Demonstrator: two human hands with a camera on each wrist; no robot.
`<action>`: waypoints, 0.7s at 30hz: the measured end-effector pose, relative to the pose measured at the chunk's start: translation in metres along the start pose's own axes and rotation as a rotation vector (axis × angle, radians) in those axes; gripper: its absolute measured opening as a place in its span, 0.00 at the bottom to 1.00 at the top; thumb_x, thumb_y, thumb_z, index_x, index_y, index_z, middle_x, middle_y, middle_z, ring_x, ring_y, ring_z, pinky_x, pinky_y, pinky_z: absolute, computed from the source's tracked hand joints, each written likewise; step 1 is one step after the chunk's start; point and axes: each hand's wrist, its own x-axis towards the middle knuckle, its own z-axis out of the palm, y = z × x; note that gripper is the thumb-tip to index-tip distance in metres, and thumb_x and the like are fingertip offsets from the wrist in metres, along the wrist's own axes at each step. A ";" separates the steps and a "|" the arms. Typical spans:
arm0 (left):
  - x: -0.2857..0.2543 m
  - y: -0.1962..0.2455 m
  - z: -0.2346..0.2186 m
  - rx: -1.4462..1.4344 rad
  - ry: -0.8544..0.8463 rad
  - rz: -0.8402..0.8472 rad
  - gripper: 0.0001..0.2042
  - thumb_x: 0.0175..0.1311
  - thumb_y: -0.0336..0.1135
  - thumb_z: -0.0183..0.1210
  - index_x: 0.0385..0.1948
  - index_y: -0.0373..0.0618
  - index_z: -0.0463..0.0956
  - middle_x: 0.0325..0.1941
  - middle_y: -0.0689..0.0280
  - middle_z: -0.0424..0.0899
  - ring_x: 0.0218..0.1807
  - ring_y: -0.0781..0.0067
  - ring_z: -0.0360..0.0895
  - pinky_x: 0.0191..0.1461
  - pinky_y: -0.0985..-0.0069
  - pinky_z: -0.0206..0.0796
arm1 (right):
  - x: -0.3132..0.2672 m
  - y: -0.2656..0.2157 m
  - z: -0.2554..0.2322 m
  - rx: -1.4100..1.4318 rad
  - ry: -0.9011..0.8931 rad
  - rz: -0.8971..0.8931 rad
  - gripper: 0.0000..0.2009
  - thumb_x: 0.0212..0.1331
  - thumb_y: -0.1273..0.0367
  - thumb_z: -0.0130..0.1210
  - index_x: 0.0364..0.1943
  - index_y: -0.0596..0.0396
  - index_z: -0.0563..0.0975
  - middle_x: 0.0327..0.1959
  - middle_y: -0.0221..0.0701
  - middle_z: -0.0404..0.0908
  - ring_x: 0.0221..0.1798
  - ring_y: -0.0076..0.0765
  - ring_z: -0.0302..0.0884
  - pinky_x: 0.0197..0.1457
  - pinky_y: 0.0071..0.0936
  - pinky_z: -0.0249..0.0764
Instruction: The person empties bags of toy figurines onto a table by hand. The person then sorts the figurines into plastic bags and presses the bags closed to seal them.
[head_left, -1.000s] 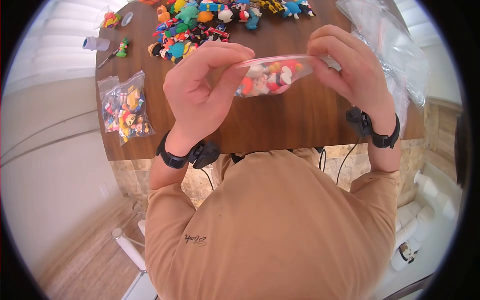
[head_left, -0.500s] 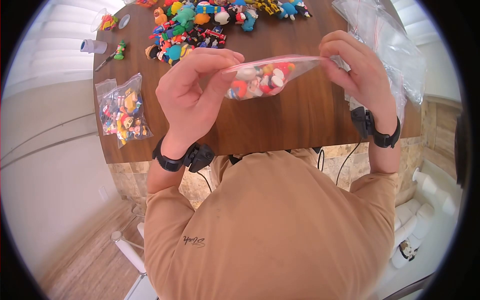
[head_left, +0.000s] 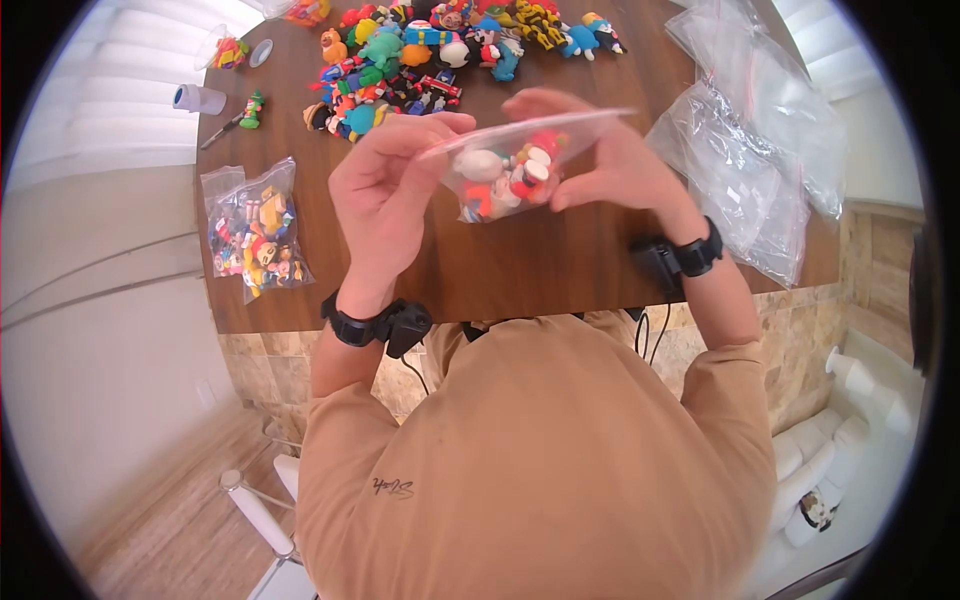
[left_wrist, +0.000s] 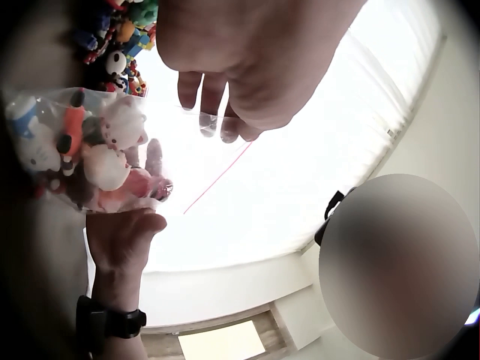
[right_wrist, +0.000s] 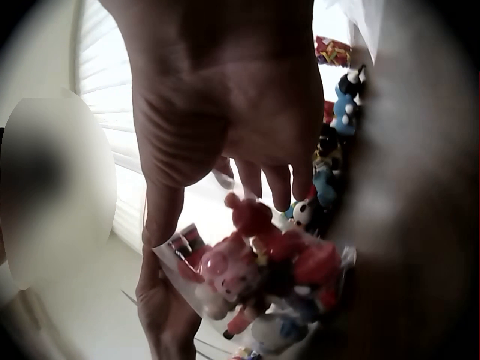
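Note:
A clear zip bag (head_left: 500, 185) full of small toy figures hangs above the table, its seal strip tilted up to the right. My left hand (head_left: 385, 195) pinches the bag's top edge at the left end. Alongside the bag's right side is my right hand (head_left: 620, 165), its fingers extended behind the plastic and the thumb apart from them near the lower right edge. The right wrist view has red and pink figures (right_wrist: 232, 270) in the bag below that hand's fingers. A white cat-like figure (left_wrist: 124, 124) shows through the plastic in the left wrist view.
A heap of colourful toy figures (head_left: 385, 60) covers the table's far side. Two filled bags (head_left: 255, 235) lie at the left, near a white container (head_left: 200, 100) and a green figure (head_left: 252, 110). Flat clear bags (head_left: 750, 180) are spread at the right.
My right hand has left the bag's top right corner and come inward and down to its side. The bag now hangs lower and more tilted, while my left hand keeps its pinch.

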 end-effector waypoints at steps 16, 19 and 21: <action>-0.018 -0.057 0.034 0.376 0.208 -0.085 0.28 0.72 0.50 0.56 0.60 0.32 0.66 0.54 0.58 0.78 0.50 0.67 0.79 0.52 0.72 0.71 | 0.021 0.004 0.079 0.329 0.379 0.062 0.18 0.68 0.58 0.57 0.52 0.56 0.76 0.22 0.20 0.76 0.24 0.10 0.68 0.25 0.15 0.63; -0.014 -0.051 0.038 0.408 0.252 -0.187 0.22 0.73 0.49 0.55 0.51 0.34 0.73 0.45 0.57 0.81 0.43 0.65 0.79 0.47 0.71 0.70 | 0.024 0.004 0.079 0.297 0.411 0.142 0.17 0.69 0.56 0.57 0.45 0.57 0.77 0.21 0.21 0.76 0.21 0.11 0.66 0.23 0.16 0.61; -0.014 -0.057 0.037 0.480 0.316 -0.162 0.20 0.73 0.49 0.54 0.45 0.35 0.76 0.36 0.57 0.82 0.37 0.66 0.79 0.42 0.71 0.69 | 0.025 0.003 0.080 0.307 0.428 0.175 0.16 0.69 0.55 0.57 0.41 0.56 0.76 0.21 0.21 0.76 0.20 0.11 0.66 0.22 0.15 0.60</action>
